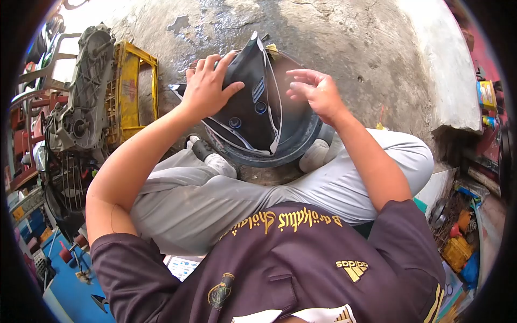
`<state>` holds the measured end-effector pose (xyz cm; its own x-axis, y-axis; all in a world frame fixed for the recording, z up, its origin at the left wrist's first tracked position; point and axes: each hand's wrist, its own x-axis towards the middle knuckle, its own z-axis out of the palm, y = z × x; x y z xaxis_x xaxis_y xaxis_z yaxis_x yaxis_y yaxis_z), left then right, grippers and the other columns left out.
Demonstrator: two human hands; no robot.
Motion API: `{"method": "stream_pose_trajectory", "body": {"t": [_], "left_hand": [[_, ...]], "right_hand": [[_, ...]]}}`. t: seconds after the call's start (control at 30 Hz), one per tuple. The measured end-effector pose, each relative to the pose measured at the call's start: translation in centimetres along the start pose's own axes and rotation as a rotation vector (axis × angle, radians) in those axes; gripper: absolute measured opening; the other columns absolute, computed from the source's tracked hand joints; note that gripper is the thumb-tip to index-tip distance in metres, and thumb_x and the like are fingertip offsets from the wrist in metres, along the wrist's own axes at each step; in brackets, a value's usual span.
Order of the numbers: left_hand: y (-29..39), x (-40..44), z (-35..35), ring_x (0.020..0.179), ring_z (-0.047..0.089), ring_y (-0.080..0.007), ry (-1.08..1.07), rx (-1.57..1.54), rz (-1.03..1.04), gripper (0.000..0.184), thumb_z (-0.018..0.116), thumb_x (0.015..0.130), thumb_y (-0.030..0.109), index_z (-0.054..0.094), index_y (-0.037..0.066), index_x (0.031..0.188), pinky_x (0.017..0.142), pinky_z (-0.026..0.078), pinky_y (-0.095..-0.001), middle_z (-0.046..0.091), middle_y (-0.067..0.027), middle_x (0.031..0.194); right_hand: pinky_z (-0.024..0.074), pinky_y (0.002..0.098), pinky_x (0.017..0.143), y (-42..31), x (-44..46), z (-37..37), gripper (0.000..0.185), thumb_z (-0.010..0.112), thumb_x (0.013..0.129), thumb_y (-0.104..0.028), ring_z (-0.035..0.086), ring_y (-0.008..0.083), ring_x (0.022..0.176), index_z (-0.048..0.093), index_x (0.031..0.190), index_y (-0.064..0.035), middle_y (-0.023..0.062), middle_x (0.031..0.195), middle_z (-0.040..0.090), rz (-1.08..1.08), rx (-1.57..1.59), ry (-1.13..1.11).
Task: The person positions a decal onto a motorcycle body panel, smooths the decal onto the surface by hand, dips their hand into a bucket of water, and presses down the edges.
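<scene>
A black, roughly triangular plastic panel [245,116], which looks like a motorcycle body cover, leans tilted in a round dark basin [253,158]. It has pale edges, two round holes and a small slotted vent. My left hand [209,86] holds its upper left edge, the thumb over the near face and the fingers spread across the edge. To the right of the panel my right hand [316,92] hovers above the basin. Its fingers are loosely bent and apart, slightly smeared, with nothing seen in them. The brownish contents of the basin are partly hidden by the panel.
A yellow crate [128,89] stands to the left, with a grey metal engine casing [91,86] beside it. Wet concrete floor [344,32] stretches ahead. A pale ledge [449,81] runs along the right. Tools and containers clutter the lower right.
</scene>
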<state>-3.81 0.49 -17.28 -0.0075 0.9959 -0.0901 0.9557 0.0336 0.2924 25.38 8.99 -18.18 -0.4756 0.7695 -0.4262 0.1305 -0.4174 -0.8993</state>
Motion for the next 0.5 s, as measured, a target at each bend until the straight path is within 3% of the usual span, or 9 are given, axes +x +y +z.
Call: {"method": "stream_pose_trajectory", "body": {"t": [0.03, 0.1, 0.13, 0.2, 0.23, 0.27, 0.33, 0.37, 0.5], "left_hand": [[0.1, -0.5, 0.1, 0.143, 0.047, -0.0369, 0.063, 0.031, 0.074, 0.079, 0.071, 0.096, 0.055, 0.044, 0.019, 0.161, 0.113, 0.038, -0.0552, 0.052, -0.0171, 0.152], [1.0, -1.3, 0.2, 0.148, 0.04, -0.0354, 0.13, 0.117, 0.194, 0.083, 0.075, 0.093, 0.053, 0.042, 0.024, 0.163, 0.114, 0.034, -0.057, 0.045, -0.0154, 0.159], [1.2, -1.7, 0.6, 0.146, 0.043, -0.0357, 0.161, 0.172, 0.251, 0.087, 0.078, 0.091, 0.051, 0.039, 0.026, 0.165, 0.113, 0.035, -0.0582, 0.048, -0.0158, 0.156], [1.7, -1.8, 0.2, 0.144, 0.045, -0.0352, -0.136, 0.099, 0.188, 0.096, 0.082, 0.088, 0.048, 0.033, 0.028, 0.168, 0.11, 0.037, -0.059, 0.051, -0.0136, 0.155], [1.8, -1.7, -0.1, 0.129, 0.061, -0.0367, -0.215, 0.14, 0.213, 0.102, 0.084, 0.088, 0.042, 0.026, 0.029, 0.17, 0.1, 0.047, -0.055, 0.062, -0.0143, 0.142], [1.6, -1.5, 0.0, 0.129, 0.061, -0.0367, -0.215, 0.138, 0.208, 0.102, 0.084, 0.088, 0.042, 0.026, 0.029, 0.17, 0.1, 0.047, -0.055, 0.062, -0.0143, 0.142], [1.2, -0.9, 0.3, 0.105, 0.072, -0.0375, -0.457, 0.026, 0.19, 0.102, 0.083, 0.089, 0.036, 0.022, 0.03, 0.171, 0.085, 0.054, -0.0518, 0.072, -0.0168, 0.122], [0.5, -1.1, 1.4, 0.085, 0.073, -0.0406, -0.349, -0.054, 0.229, 0.099, 0.082, 0.091, 0.033, 0.023, 0.031, 0.171, 0.076, 0.056, -0.0513, 0.075, -0.0201, 0.097], [-0.3, -0.5, 0.2, 0.08, 0.072, -0.0416, -0.353, -0.159, 0.26, 0.096, 0.082, 0.091, 0.033, 0.027, 0.032, 0.169, 0.074, 0.055, -0.0531, 0.074, -0.0216, 0.089]], "right_hand": [[0.0569, 0.0298, 0.089, 0.2, 0.2, 0.3, 0.034, 0.076, 0.095, -0.006, 0.073, 0.0163, 0.098, 0.073, 0.129, -0.0029, 0.0092, 0.115, 0.075, 0.003, -0.003, -0.006], [0.0562, 0.0325, 0.091, 0.7, 0.5, 0.7, 0.035, 0.075, 0.097, -0.01, 0.073, 0.0179, 0.103, 0.073, 0.131, -0.0048, 0.0101, 0.116, 0.076, -0.022, -0.311, -0.018], [0.0562, 0.0325, 0.091, 1.0, 0.6, 1.0, 0.035, 0.075, 0.097, -0.01, 0.073, 0.0179, 0.103, 0.073, 0.131, -0.0048, 0.0101, 0.116, 0.076, -0.018, -0.312, -0.02], [0.0584, 0.0346, 0.084, 1.9, 0.8, 1.6, 0.031, 0.074, 0.094, -0.009, 0.073, 0.0186, 0.094, 0.075, 0.125, -0.0025, 0.0099, 0.103, 0.075, -0.273, -0.572, 0.106], [0.0584, 0.0346, 0.084, 2.2, 1.0, 1.8, 0.031, 0.074, 0.094, -0.009, 0.073, 0.0186, 0.094, 0.075, 0.125, -0.0025, 0.0099, 0.103, 0.075, -0.272, -0.574, 0.1], [0.0582, 0.0357, 0.084, 2.5, 1.2, 1.8, 0.029, 0.074, 0.093, -0.01, 0.073, 0.0202, 0.092, 0.075, 0.121, -0.0022, 0.0117, 0.102, 0.075, -0.287, -0.62, 0.111], [0.0579, 0.0368, 0.085, 2.4, 1.6, 1.9, 0.027, 0.074, 0.093, -0.011, 0.073, 0.0219, 0.09, 0.074, 0.118, -0.0019, 0.0135, 0.102, 0.076, -0.303, -0.668, 0.124], [0.0577, 0.037, 0.085, 2.4, 1.7, 1.9, 0.024, 0.074, 0.093, -0.011, 0.073, 0.023, 0.09, 0.074, 0.115, -0.0016, 0.0143, 0.103, 0.076, -0.283, -0.632, 0.133], [0.0574, 0.0379, 0.084, 1.6, 2.2, 1.8, 0.021, 0.073, 0.094, -0.014, 0.073, 0.0245, 0.091, 0.073, 0.111, -0.0015, 0.0149, 0.105, 0.076, -0.229, -0.637, 0.149]]}}
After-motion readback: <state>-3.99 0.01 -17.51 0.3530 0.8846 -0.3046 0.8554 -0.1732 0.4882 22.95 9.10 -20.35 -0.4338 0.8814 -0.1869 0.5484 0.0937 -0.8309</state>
